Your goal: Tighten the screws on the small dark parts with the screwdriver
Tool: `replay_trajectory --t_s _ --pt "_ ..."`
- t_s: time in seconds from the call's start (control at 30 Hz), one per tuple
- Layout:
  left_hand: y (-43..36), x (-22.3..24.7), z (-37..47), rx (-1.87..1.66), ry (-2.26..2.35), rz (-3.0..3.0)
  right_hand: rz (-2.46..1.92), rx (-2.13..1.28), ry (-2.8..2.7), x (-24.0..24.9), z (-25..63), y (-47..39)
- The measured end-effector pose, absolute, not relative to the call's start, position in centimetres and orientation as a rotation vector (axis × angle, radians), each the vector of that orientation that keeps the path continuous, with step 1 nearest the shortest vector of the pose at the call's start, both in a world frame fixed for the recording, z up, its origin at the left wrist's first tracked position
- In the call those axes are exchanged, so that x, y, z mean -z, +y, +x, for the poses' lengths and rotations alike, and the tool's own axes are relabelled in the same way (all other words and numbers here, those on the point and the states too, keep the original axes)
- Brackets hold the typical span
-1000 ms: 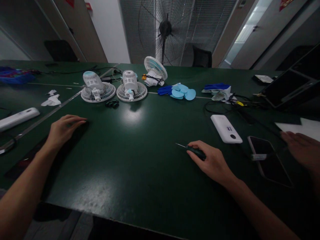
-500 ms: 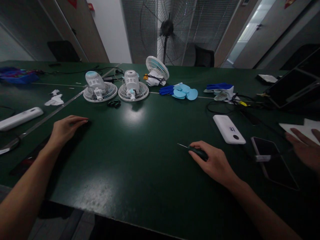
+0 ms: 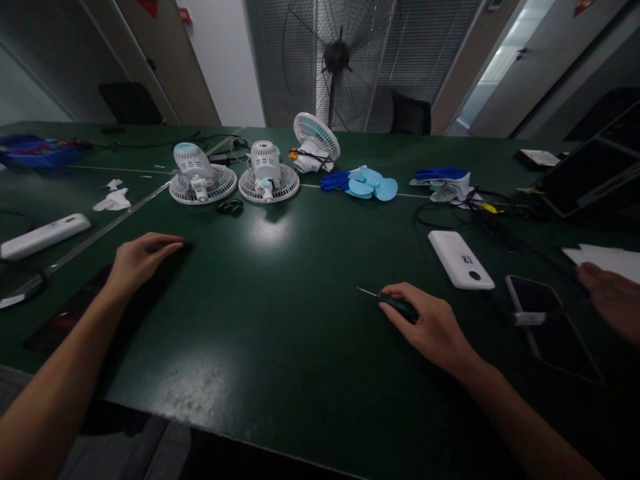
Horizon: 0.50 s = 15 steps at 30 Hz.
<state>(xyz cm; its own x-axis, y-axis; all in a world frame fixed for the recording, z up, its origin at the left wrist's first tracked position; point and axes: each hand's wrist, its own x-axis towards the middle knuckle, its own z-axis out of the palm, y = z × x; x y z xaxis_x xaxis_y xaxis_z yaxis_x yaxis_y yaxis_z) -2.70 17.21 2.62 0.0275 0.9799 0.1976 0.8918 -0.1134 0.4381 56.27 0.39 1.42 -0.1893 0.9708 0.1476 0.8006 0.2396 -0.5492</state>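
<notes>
My right hand (image 3: 427, 320) is wrapped round the dark handle of a screwdriver (image 3: 399, 306), its thin metal shaft pointing left just over the green table (image 3: 280, 300). On the left, my left hand (image 3: 140, 259) is closed in a pinch low over the table top. Whatever may be between its fingertips is too small and dark to name. Beyond it lie small dark parts (image 3: 231, 207), in front of two white fans (image 3: 200, 183) resting face down. A third small fan (image 3: 316, 142) with its cord leans farther back.
Light blue fan blades (image 3: 371, 183) and blue gloves (image 3: 440, 175) lie at the back. A white power bank (image 3: 461, 260) and a phone (image 3: 553, 327) are on the right, near another person's hand (image 3: 613, 300) and white paper. A dark flat object (image 3: 67, 313) lies under my left forearm.
My left hand has moved slightly right, still pinched. My right hand keeps the screwdriver in nearly the same place. The other person's hand at the right has shifted off the paper's middle.
</notes>
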Motion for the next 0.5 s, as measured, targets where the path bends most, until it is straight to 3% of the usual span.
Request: replay_trajectory --t_s 0.5 --pt "16.8 -2.9 -0.8 -0.758 2.032 1.87 -1.607 -0.504 -2.069 -1.6 56.3 0.4"
